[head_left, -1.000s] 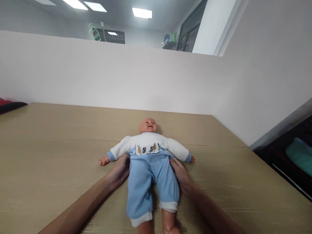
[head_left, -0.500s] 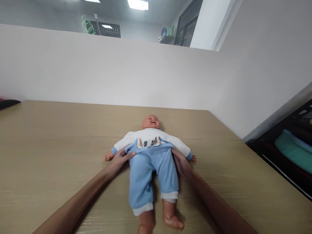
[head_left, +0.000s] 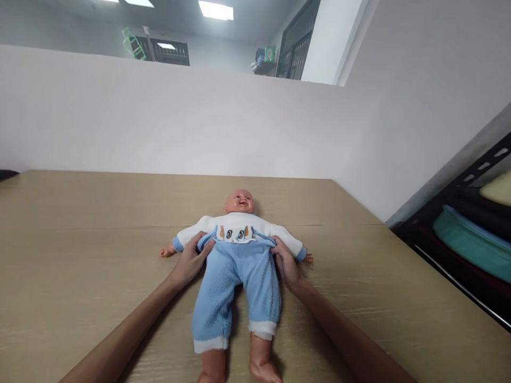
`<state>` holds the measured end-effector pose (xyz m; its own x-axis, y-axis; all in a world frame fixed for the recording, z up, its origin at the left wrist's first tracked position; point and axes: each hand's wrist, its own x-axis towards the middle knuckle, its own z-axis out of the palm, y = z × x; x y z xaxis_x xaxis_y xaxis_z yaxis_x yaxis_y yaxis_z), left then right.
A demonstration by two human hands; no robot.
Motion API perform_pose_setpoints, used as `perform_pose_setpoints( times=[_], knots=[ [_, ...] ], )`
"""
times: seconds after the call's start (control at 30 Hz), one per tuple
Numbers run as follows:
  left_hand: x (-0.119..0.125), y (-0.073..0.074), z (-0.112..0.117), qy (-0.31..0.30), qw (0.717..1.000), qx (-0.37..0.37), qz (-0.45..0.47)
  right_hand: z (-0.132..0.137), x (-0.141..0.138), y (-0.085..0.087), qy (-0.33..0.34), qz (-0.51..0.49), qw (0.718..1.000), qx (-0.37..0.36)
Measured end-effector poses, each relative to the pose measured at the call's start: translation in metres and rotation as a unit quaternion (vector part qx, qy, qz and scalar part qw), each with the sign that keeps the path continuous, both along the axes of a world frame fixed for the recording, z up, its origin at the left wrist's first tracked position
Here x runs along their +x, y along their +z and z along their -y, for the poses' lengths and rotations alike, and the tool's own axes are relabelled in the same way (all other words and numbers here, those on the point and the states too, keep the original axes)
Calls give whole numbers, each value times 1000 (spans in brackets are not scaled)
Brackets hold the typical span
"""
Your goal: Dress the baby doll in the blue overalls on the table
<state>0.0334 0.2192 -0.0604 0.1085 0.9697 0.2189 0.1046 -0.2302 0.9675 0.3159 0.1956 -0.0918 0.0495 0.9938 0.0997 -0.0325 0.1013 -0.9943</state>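
A baby doll [head_left: 239, 202] lies on its back on the wooden table [head_left: 99, 255], head toward the wall and feet toward me. It wears a white long-sleeved top [head_left: 209, 226] with blue cuffs and an animal-face patch [head_left: 235, 234] on the front. Blue fleece trousers [head_left: 235, 260] with white hems cover its legs. My left hand [head_left: 194, 258] pinches the trouser waistband at the doll's hip on the left of the picture. At the opposite hip, my right hand [head_left: 285, 260] is closed on the same waistband. The fingertips of both hands are partly hidden by the cloth.
A white wall [head_left: 167, 122] stands behind the table, with a window [head_left: 223, 37] above it. To the right, a black rack [head_left: 459, 213] holds folded cloths, one of them teal [head_left: 471, 244]. A dark object [head_left: 7, 174] shows at the far left edge.
The waistband has been drawn up and outward at both hips, and the trousers look more stretched. Both hands have shifted slightly toward the doll's chest. The camera view has turned a little right.
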Motion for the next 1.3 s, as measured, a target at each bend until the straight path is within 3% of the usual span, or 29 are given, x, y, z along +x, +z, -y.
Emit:
perform_pose_setpoints(
  times=[0.13,0.3,0.43,0.63,0.8,0.9,1.0,1.1,1.17,1.23,1.3],
  knots=[
    [-11,0,1,-18,1000,16,-4,6,7,18,17,-1,1000,4],
    [-18,3,1,-23,997,-30,63,7,15,44,33,36,999,9],
    [-16,3,0,-10,996,-40,75,-3,18,48,28,83,996,23],
    [-14,4,2,-6,996,-28,81,-26,17,47,-37,217,975,17],
    [-14,-3,1,16,995,5,103,-44,-11,70,-67,285,952,92],
    [-13,-7,1,52,991,25,117,-66,-51,91,-11,315,931,184],
    [-12,-11,1,79,991,33,107,-99,-99,105,153,365,885,246],
    [-11,-13,1,92,989,24,111,-132,-143,106,328,462,776,277],
    [-11,-13,2,82,990,21,114,-149,-165,99,398,499,712,292],
    [-11,-12,2,74,991,29,110,-158,-179,92,428,503,687,302],
    [-11,-11,4,70,991,36,106,-161,-184,88,433,501,681,313]
  ],
)
